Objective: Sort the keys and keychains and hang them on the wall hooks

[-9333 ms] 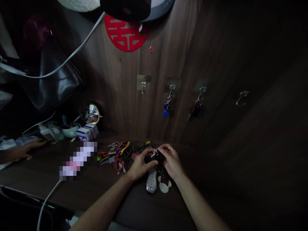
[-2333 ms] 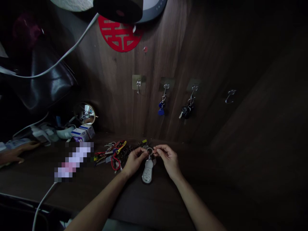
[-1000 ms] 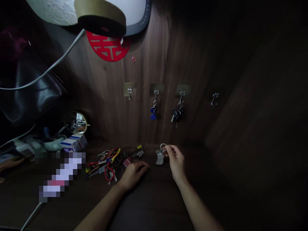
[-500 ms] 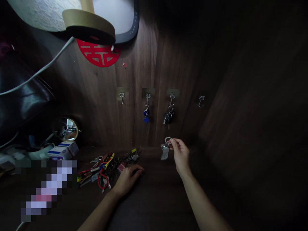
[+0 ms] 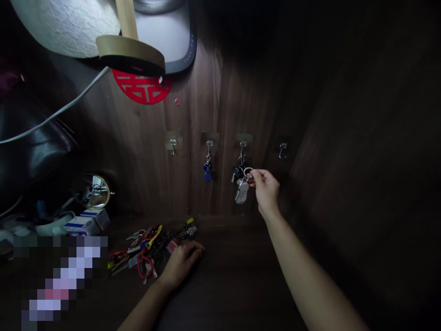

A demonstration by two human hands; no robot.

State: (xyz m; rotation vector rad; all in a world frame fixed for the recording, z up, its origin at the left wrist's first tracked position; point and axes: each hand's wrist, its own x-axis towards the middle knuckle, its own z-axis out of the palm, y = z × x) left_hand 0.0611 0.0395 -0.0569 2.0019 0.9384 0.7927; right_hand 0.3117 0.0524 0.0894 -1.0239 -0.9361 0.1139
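Note:
My right hand (image 5: pixel 268 189) pinches the metal ring of a bunch of keys with a silvery fob (image 5: pixel 242 187), holding it up in front of the wall. Just behind and left of it, dark keys (image 5: pixel 236 172) hang from the third wall hook (image 5: pixel 243 145). Blue tags (image 5: pixel 207 173) on a ring hang from the second hook (image 5: pixel 209 145). My left hand (image 5: pixel 181 262) rests on the dark wooden surface, fingers loosely stretched out and nothing seen in them. Beside it lies a heap of keys (image 5: pixel 148 250) with red and yellow cords.
Bare hooks are the leftmost one (image 5: pixel 173 144) and the rightmost one (image 5: pixel 283 149). A round mirror (image 5: pixel 99 192) and small boxes (image 5: pixel 82 225) stand at left. Overhead are a cap (image 5: pixel 179 41) and a red cut-out ornament (image 5: pixel 146 92). A white cable (image 5: pixel 62 110) crosses the left side.
My right hand has lifted the bunch with the silvery fob up and slightly right, towards the third hook's height. My left hand stays on the surface. The view has tilted slightly.

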